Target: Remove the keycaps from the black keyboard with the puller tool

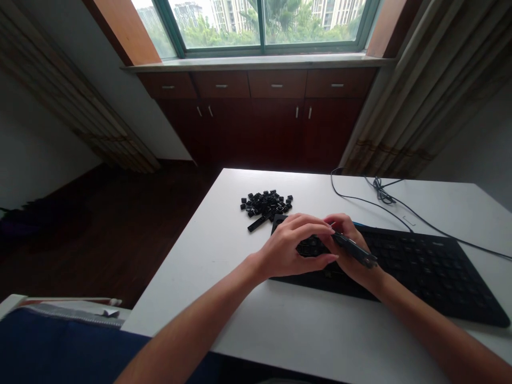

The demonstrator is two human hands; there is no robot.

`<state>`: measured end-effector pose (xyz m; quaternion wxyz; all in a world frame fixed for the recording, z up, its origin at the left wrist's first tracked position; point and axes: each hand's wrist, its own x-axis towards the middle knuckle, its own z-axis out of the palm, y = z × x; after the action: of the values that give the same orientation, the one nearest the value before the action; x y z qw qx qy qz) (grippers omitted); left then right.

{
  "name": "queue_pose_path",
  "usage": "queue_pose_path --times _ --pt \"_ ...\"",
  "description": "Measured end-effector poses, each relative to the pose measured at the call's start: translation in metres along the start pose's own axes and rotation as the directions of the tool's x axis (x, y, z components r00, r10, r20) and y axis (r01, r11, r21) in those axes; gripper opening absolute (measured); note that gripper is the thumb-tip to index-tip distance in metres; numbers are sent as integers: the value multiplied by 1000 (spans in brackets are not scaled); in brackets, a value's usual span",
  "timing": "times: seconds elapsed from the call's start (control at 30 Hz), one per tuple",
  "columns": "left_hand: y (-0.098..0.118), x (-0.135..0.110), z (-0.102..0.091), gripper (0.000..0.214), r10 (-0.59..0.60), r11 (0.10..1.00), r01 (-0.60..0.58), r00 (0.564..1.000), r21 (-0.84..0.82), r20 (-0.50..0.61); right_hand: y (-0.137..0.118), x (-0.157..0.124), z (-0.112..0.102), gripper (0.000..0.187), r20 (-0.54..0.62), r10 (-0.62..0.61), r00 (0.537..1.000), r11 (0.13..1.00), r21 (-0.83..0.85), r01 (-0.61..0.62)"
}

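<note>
A black keyboard [424,269] lies on the white table [280,330], with both hands over its left end. My left hand [294,248] rests there with fingers curved around something small and dark that I cannot name. My right hand [352,250] grips a dark slim tool [354,248] that points towards the left hand. A pile of loose black keycaps [266,205], with one long key beside it, sits just beyond the keyboard's left corner.
The keyboard's black cable [380,197] loops across the far right of the table. Dark wooden cabinets [260,114] stand under a window ahead. Curtains hang at both sides. Blue cloth [52,346] lies at the lower left.
</note>
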<state>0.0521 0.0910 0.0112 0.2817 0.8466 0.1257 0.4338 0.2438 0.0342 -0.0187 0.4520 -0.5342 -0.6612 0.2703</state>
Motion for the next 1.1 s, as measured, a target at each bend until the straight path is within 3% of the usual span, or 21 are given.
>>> queue_pose_path --times 0.17,0.3,0.5,0.63,0.7,0.83,0.97,1.1 --pt "3 -4 11 38 -26 999 26 1000 45 -15 1 -2 1 20 33 -113 993 993 -43 114" --pt "7 -6 16 32 -160 987 163 982 18 -101 2 -4 2 24 36 -130 991 983 -129 134" --pt "6 -5 14 14 -430 896 398 889 -196 -161 -3 -2 3 18 -51 -149 988 971 -199 136" --pt "-4 -6 11 20 -542 797 467 833 -383 -113 -8 -3 3 21 -5 -171 985 970 -176 168" --pt "-8 -6 9 23 -541 766 459 838 -449 -65 -9 -3 2 20 -7 -190 982 969 -161 186" --pt "-11 -5 1 23 -452 774 403 892 -489 18 -11 -2 0 17 -67 -222 973 972 -97 215" --pt "-14 -4 -7 25 -381 806 336 925 -487 8 -13 -1 -1 24 -94 -289 953 955 -98 280" --pt "-16 -3 -10 25 -384 797 337 923 -501 10 -12 -2 0 32 -78 -339 938 937 -121 328"
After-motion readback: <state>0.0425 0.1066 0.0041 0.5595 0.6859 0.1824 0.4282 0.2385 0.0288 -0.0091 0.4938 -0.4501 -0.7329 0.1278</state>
